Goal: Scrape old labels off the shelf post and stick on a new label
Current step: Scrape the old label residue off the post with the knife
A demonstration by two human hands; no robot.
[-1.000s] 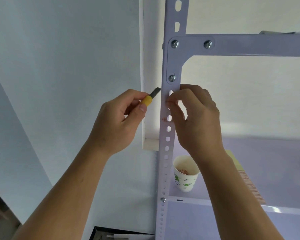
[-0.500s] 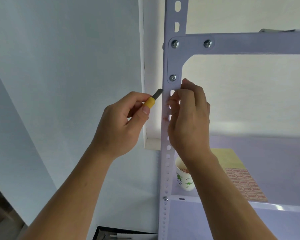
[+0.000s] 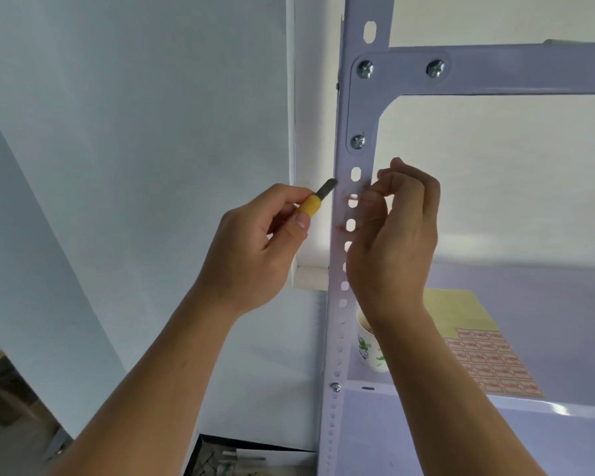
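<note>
Your left forearm (image 3: 158,379) and right forearm (image 3: 437,383) are bare from the lower edge of the view up to the wrists. Your left grip (image 3: 251,249) and right grip (image 3: 392,249) are bare as well. On the left grip, 1 thumbnail (image 3: 302,220) shows, cut short, rounded and plain. Skin folds crease the base of that thumb, and the knuckles of the right grip stand out as small ridges. What you wear above the forearms lies outside the view.

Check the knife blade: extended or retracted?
Extended: the grey blade sticks out past the yellow knife body in the left hand.
</note>
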